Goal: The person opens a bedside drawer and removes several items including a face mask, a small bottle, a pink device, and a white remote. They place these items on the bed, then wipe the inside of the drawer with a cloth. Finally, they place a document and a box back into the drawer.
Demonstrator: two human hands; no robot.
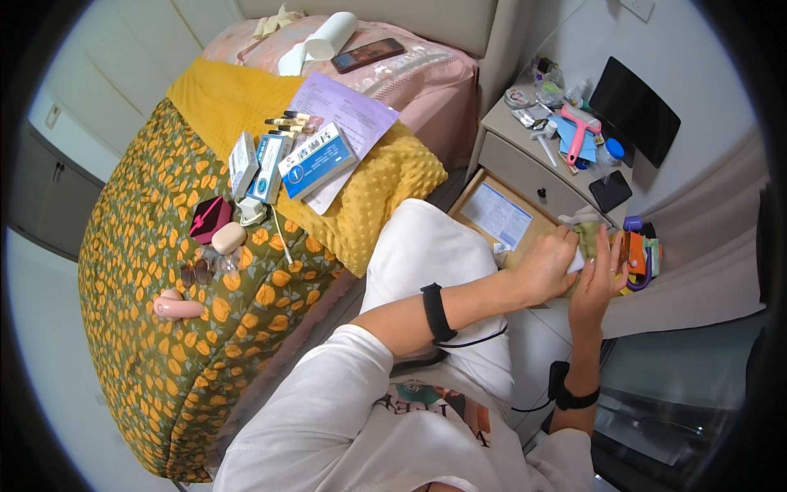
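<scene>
Both hands meet over the right end of an open nightstand drawer (518, 238). My left hand (543, 266) is closed, its fingers pinching a small crinkled packet (588, 234) that looks greenish and partly see-through. My right hand (597, 279) grips the same packet from the other side, fingers fairly straight against it. Something white shows between the hands; I cannot make out what it is. Inside the drawer lies a printed leaflet (496, 215). Just past my right hand, several colourful items, one of them orange (636, 252), are bunched together.
On the nightstand (525, 160) are a pink lint roller (580, 131), a dark screen (635, 111) and a black phone (611, 191). The bed at left holds medicine boxes (318, 161), small vials (293, 123), a purple sheet (344, 107), a paper roll (331, 36) and sunglasses (195, 272).
</scene>
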